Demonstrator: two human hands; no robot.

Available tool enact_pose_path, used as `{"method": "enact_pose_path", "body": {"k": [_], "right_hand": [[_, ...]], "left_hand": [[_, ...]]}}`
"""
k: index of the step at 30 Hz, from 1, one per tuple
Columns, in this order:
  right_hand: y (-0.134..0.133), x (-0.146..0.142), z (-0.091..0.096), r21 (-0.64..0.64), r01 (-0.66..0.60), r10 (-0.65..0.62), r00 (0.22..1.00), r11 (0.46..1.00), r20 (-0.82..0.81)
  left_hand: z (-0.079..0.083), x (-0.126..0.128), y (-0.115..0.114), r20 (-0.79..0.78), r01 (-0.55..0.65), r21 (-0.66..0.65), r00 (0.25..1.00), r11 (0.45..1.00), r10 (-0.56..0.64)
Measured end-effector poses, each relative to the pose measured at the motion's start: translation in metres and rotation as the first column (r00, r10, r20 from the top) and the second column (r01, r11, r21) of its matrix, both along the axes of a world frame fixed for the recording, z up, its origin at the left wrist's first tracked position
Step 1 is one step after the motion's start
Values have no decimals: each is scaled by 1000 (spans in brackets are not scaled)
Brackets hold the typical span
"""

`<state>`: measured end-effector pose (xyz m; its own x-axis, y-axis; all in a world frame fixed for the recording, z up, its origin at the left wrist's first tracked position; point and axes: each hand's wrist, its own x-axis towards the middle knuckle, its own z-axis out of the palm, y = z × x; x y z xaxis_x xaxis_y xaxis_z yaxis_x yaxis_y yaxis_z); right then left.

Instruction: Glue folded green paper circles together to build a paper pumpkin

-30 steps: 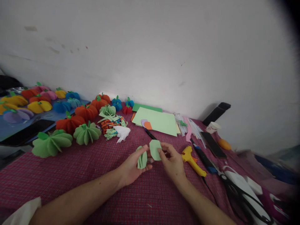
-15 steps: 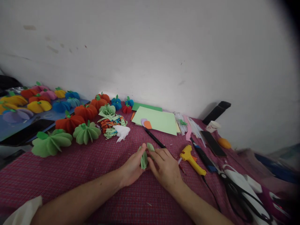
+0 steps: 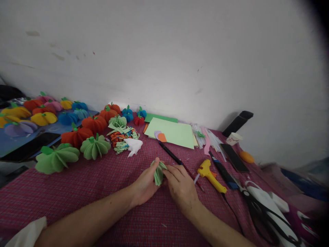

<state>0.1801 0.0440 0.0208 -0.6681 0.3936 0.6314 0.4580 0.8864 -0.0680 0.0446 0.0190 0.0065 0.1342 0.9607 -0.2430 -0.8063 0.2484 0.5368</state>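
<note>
A small stack of folded light green paper pieces (image 3: 158, 172) stands on the red checked tablecloth (image 3: 102, 192) between my two hands. My left hand (image 3: 144, 185) cups it from the left, thumb on top, fingers closed round it. My right hand (image 3: 180, 187) presses against it from the right with its fingers pinched on the paper. A black pen (image 3: 171, 154) lies just beyond my fingers. A yellow glue gun (image 3: 209, 175) rests to the right of my right hand.
Finished paper pumpkins in green (image 3: 95, 146), orange (image 3: 76, 136), yellow and blue line the left side. Paper scraps (image 3: 122, 137) and light green sheets (image 3: 172, 133) lie further back. Black scissors (image 3: 264, 214), a phone (image 3: 233, 157) and a paper cup (image 3: 233, 138) sit at right. A white wall (image 3: 164, 61) rises behind.
A second ago my right hand held a single green piece apart from the stack. It has since brought that piece onto the stack, and both hands now press it together.
</note>
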Motion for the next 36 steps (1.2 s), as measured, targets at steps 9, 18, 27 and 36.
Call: {"method": "enact_pose_path", "body": {"k": [9,18,27,36], "right_hand": [[18,13,0,-326,200,-273,942,924,-195],[18,13,8,-531,187,-362,899,826,-247],[23,14,3,-581,199,-370,909,789,-191],[14,9,3,-154,64,-72,996,986,-45]], "left_hand": [[4,-2,-1,-131,21,-53,991,998,-27],[8,-2,-2,-138,17,-67,990,998,-26],[7,-3,-1,-126,41,-31,991,999,-45],[6,1,-1,-128,3,17,992,1000,-1]]}}
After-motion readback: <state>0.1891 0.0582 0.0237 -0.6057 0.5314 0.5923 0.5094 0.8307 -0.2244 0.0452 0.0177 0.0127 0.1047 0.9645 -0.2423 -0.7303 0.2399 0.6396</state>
